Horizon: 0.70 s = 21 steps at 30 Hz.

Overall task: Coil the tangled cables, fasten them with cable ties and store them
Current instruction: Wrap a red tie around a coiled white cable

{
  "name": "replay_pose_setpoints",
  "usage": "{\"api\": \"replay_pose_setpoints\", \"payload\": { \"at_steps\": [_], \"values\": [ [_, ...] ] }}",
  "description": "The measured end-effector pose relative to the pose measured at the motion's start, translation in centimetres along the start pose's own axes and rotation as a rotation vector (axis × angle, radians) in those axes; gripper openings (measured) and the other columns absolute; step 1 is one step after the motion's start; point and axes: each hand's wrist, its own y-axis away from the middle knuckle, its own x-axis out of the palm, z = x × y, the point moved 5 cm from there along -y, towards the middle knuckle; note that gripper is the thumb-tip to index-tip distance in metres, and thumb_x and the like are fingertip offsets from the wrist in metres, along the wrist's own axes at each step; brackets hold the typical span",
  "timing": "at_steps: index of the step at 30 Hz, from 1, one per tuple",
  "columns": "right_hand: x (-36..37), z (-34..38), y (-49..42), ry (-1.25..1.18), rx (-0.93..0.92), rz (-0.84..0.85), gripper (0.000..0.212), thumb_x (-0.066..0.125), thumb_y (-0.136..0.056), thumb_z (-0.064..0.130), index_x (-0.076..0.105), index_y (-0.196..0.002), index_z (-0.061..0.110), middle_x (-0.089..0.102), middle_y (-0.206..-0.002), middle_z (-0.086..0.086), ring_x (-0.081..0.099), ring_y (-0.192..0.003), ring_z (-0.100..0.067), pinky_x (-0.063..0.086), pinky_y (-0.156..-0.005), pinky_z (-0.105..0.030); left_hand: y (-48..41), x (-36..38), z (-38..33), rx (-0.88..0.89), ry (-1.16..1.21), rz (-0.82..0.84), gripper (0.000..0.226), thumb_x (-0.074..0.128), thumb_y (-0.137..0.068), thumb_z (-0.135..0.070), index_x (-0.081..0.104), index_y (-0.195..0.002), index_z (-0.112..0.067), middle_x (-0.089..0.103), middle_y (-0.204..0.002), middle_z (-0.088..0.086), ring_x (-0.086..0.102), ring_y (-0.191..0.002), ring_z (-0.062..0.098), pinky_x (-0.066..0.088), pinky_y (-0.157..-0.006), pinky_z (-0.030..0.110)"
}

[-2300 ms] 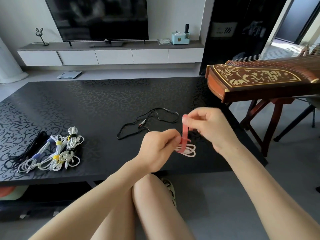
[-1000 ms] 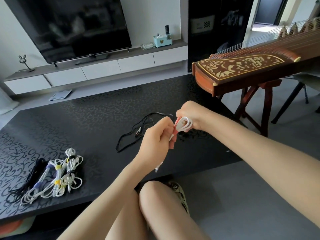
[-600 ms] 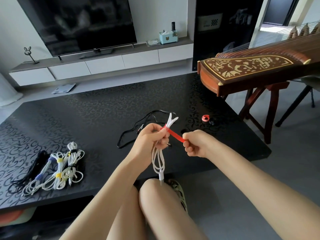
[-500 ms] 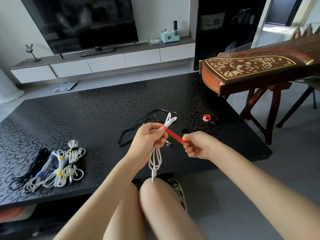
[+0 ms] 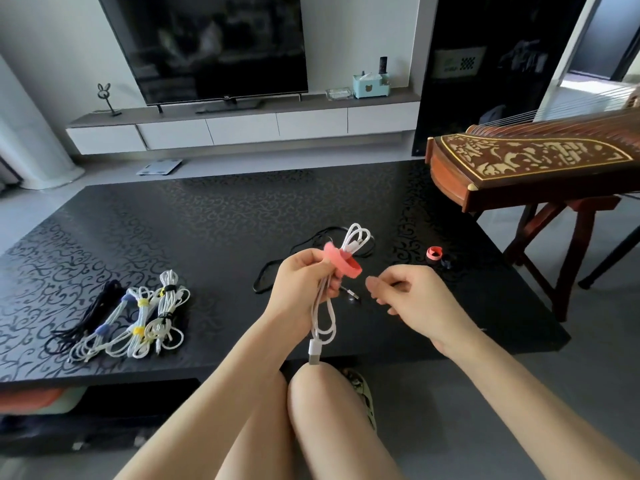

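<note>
One white cable [image 5: 323, 306], folded into loops, hung from the left hand [image 5: 301, 289], which was clamped around its middle where one red tie [image 5: 341, 261] wrapped it. The right hand [image 5: 412, 299] hovered just beside, fingers loosely curled and holding nothing. On the black table [image 5: 207, 216] lay one loose black cable [image 5: 277, 271] beyond the hands, one rolled red tie [image 5: 434, 253] near the right edge, and at the left a cluster of bundled cables [image 5: 128, 320]: about three white and one black. A wooden zither [image 5: 533, 168] overhung the table's right far corner; the table's middle and far side lay bare.
</note>
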Motion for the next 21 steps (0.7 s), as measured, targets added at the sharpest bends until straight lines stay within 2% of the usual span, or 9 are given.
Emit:
{"api": "replay_pose_setpoints", "payload": {
  "at_steps": [3, 5, 7, 11, 14, 17, 19, 20, 21],
  "values": [
    [0.2, 0.7, 0.2, -0.1, -0.102, -0.096, 0.015, 0.058, -0.093, 0.021, 0.067, -0.084, 0.013, 0.069, -0.076, -0.001, 0.067, -0.077, -0.017, 0.055, -0.075, -0.03, 0.2, 0.6, -0.3, -0.043, 0.162, 0.075, 0.023, 0.047, -0.091, 0.004, 0.065, -0.077, 0.004, 0.065, -0.066, 0.008, 0.045, -0.043, 0.005, 0.036, -0.038, 0.014],
    [-0.5, 2.4, 0.8, 0.035, -0.384, -0.225, 0.009, 0.057, -0.093, 0.011, 0.064, -0.099, 0.014, 0.068, -0.086, 0.002, 0.065, -0.081, -0.012, 0.054, -0.076, -0.028, 0.4, 0.9, -0.5, -0.062, 0.182, 0.139, 0.023, 0.046, -0.09, 0.006, 0.066, -0.078, 0.004, 0.066, -0.064, 0.008, 0.043, -0.041, 0.004, 0.034, -0.038, 0.013],
    [-0.6, 4.0, 1.6, 0.224, -0.676, -0.257, 0.02, 0.062, -0.089, 0.009, 0.064, -0.108, 0.013, 0.065, -0.091, 0.003, 0.062, -0.082, -0.012, 0.052, -0.071, -0.026, 0.7, 1.2, -0.7, -0.083, 0.173, 0.195, 0.017, 0.049, -0.089, 0.004, 0.065, -0.083, 0.005, 0.061, -0.057, 0.003, 0.042, -0.041, 0.003, 0.034, -0.038, 0.013],
    [-0.1, 5.8, 2.0, 0.51, -0.91, -0.285, 0.014, 0.075, -0.078, 0.012, 0.072, -0.09, 0.006, 0.064, -0.087, -0.003, 0.057, -0.079, -0.02, 0.048, -0.069, -0.029, 0.7, 0.7, -0.8, -0.15, 0.191, 0.139, 0.014, 0.048, -0.091, 0.005, 0.06, -0.083, 0.004, 0.056, -0.054, 0.004, 0.045, -0.042, 0.005, 0.036, -0.037, 0.014],
    [0.0, 7.3, 1.9, 0.644, -1.084, -0.261, 0.014, 0.076, -0.078, 0.011, 0.069, -0.072, 0.001, 0.064, -0.079, -0.006, 0.056, -0.077, -0.024, 0.047, -0.067, -0.031, 1.5, 0.6, -0.6, -0.055, -0.062, 0.107, 0.017, 0.057, -0.089, 0.0, 0.061, -0.073, -0.001, 0.059, -0.057, 0.007, 0.047, -0.045, 0.01, 0.038, -0.041, 0.017],
    [-0.8, 8.1, 0.3, 0.61, -0.971, -0.138, 0.019, 0.075, -0.075, 0.018, 0.067, -0.066, 0.003, 0.064, -0.075, -0.002, 0.057, -0.078, -0.023, 0.041, -0.076, -0.028, 2.2, 1.2, -0.7, 0.138, -0.303, 0.138, 0.016, 0.064, -0.088, -0.008, 0.063, -0.072, -0.004, 0.062, -0.057, 0.005, 0.045, -0.046, 0.012, 0.037, -0.044, 0.018],
    [-0.8, 7.6, -0.8, 0.508, -0.76, 0.014, 0.019, 0.072, -0.079, 0.021, 0.068, -0.069, 0.005, 0.066, -0.071, -0.002, 0.059, -0.074, -0.023, 0.039, -0.078, -0.018, 2.3, 1.3, -1.0, 0.219, -0.408, 0.17, 0.014, 0.063, -0.089, -0.005, 0.062, -0.075, -0.003, 0.063, -0.058, 0.004, 0.045, -0.048, 0.014, 0.037, -0.047, 0.019],
    [-0.7, 7.1, -1.3, 0.445, -0.644, 0.081, 0.019, 0.071, -0.082, 0.022, 0.069, -0.071, 0.007, 0.066, -0.069, -0.003, 0.06, -0.072, -0.022, 0.042, -0.077, -0.017, 2.4, 1.3, -1.0, 0.238, -0.446, 0.189, 0.013, 0.061, -0.089, -0.004, 0.061, -0.077, -0.001, 0.064, -0.059, 0.003, 0.046, -0.05, 0.015, 0.037, -0.049, 0.02],
    [-0.4, 6.6, -1.7, 0.393, -0.535, 0.134, 0.018, 0.07, -0.084, 0.022, 0.07, -0.073, 0.009, 0.066, -0.069, -0.002, 0.061, -0.07, -0.02, 0.047, -0.076, -0.024, 2.4, 1.2, -1.0, 0.251, -0.47, 0.206, 0.012, 0.06, -0.09, -0.002, 0.06, -0.079, 0.001, 0.065, -0.061, 0.003, 0.047, -0.051, 0.015, 0.038, -0.051, 0.021]
  ]
}}
